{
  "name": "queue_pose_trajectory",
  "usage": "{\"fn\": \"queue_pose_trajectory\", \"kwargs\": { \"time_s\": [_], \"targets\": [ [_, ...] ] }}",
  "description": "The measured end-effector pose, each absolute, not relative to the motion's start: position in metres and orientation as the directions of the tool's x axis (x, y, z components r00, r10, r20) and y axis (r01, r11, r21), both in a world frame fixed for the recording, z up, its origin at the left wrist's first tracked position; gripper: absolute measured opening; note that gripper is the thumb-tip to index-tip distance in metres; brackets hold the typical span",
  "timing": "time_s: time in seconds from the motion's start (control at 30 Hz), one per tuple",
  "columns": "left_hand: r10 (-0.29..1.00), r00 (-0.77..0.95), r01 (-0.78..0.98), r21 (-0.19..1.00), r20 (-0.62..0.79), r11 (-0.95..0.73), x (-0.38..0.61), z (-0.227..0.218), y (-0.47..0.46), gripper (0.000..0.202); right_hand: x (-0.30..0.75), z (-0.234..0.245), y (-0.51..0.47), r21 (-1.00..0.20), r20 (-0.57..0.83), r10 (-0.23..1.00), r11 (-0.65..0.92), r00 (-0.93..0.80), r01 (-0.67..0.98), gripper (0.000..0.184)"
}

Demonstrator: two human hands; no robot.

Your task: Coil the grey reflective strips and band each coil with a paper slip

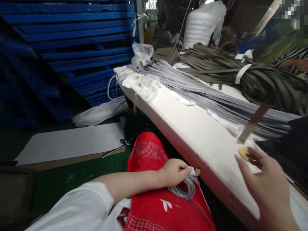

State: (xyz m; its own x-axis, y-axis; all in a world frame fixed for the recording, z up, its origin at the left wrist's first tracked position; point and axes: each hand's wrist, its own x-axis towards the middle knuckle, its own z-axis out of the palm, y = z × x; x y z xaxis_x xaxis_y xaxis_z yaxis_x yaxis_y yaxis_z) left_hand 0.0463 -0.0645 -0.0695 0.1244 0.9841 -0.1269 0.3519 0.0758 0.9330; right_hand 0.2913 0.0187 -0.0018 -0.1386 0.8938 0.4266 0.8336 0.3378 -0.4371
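My left hand rests in my lap on a red cloth, its fingers pinched on a small white tab joined to crumpled clear plastic. My right hand hovers over the white table with fingers spread, its fingertips touching a small yellow round piece. A brown strip stands slanted just beyond that hand. Grey strips lie bundled along the table.
Olive-green straps tied with white bands pile at the table's far side. Blue pallets lean on the left. A white board lies on the green floor. Another person's striped sleeve shows at far right. A dark sheet covers the table's right end.
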Motion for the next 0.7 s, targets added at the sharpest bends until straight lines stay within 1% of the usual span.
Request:
{"fn": "queue_pose_trajectory", "kwargs": {
  "time_s": [0.03,0.1,0.17,0.23,0.27,0.33,0.47,0.5,0.57,0.63,0.7],
  "targets": [
    [0.984,0.122,0.351,0.933,-0.130,0.079,0.046,-0.069,-0.065,0.033,0.281,-0.008,0.019,-0.448,0.371,0.913,0.336,-0.169,0.828,0.054],
    [0.983,0.118,0.345,0.934,-0.140,0.091,0.046,-0.068,-0.066,0.033,0.261,-0.023,0.013,-0.512,0.184,0.931,0.365,-0.316,0.777,0.045],
    [0.983,0.116,0.342,0.935,-0.144,0.097,0.045,-0.068,-0.067,0.034,0.246,-0.038,0.002,-0.586,-0.034,0.859,0.397,-0.511,0.707,0.036],
    [0.979,0.120,0.355,0.928,-0.162,0.110,0.044,-0.068,-0.068,0.034,0.237,-0.047,-0.005,-0.631,-0.161,0.768,0.403,-0.620,0.663,0.033],
    [0.977,0.123,0.367,0.923,-0.175,0.119,0.043,-0.068,-0.068,0.034,0.235,-0.049,-0.007,-0.645,-0.186,0.747,0.397,-0.638,0.653,0.035],
    [0.973,0.134,0.386,0.914,-0.190,0.125,0.043,-0.069,-0.066,0.034,0.233,-0.049,-0.007,-0.673,-0.190,0.740,0.380,-0.645,0.634,0.037],
    [0.974,0.157,0.400,0.912,-0.162,0.088,0.046,-0.068,-0.063,0.033,0.232,-0.042,-0.008,-0.716,-0.213,0.714,0.350,-0.667,0.604,0.035],
    [0.974,0.158,0.402,0.911,-0.163,0.087,0.047,-0.067,-0.062,0.032,0.233,-0.040,-0.009,-0.716,-0.210,0.723,0.344,-0.658,0.607,0.035],
    [0.970,0.160,0.401,0.910,-0.185,0.107,0.047,-0.066,-0.060,0.031,0.235,-0.034,-0.013,-0.715,-0.161,0.789,0.320,-0.593,0.621,0.034],
    [0.950,0.177,0.395,0.902,-0.259,0.172,0.045,-0.066,-0.059,0.032,0.240,-0.024,-0.020,-0.760,-0.104,0.861,0.255,-0.498,0.598,0.031],
    [0.900,0.208,0.392,0.875,-0.384,0.284,0.042,-0.067,-0.057,0.038,0.245,-0.009,-0.030,-0.848,-0.101,0.885,0.162,-0.454,0.505,0.029]
  ]
}}
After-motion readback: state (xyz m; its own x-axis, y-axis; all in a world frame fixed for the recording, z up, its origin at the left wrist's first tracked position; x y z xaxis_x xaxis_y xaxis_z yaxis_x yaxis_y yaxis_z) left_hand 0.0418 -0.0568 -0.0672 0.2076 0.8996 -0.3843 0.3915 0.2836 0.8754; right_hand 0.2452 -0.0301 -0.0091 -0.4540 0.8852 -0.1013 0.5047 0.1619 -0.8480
